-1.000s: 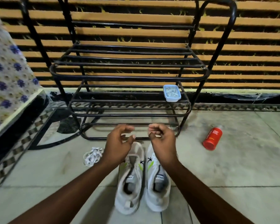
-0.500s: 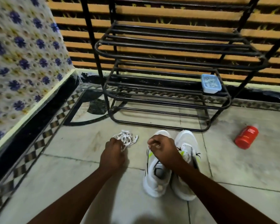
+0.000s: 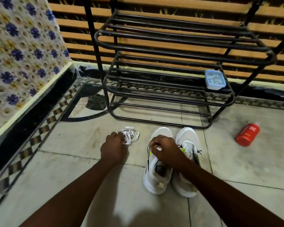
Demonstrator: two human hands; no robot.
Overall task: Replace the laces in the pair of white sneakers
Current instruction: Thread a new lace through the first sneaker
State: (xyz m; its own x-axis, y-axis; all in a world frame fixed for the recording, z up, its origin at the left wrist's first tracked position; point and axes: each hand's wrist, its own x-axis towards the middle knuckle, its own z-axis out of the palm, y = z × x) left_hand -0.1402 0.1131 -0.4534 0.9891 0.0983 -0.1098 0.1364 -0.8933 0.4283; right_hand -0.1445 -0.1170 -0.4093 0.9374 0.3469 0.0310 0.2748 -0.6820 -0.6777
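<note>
Two white sneakers with yellow-green accents stand side by side on the tiled floor, the left sneaker (image 3: 156, 177) and the right sneaker (image 3: 188, 145), both without laces. A bundle of white laces (image 3: 130, 136) lies on the floor left of them. My left hand (image 3: 114, 148) has its fingers curled into the near side of that bundle and grips it. My right hand (image 3: 166, 151) is curled over the throat of the left sneaker and pinches a white bit of its upper. It hides the eyelet area.
A black metal shoe rack (image 3: 170, 89) stands just beyond the sneakers, with a small blue lidded box (image 3: 214, 79) on a lower shelf. A red bottle (image 3: 247, 134) lies on the floor at the right. A flower-patterned wall (image 3: 23, 54) runs along the left.
My left hand has gone from above the sneakers leftward onto the lace bundle and closed on it. My right hand has dropped onto the left sneaker. The view has swung left.
</note>
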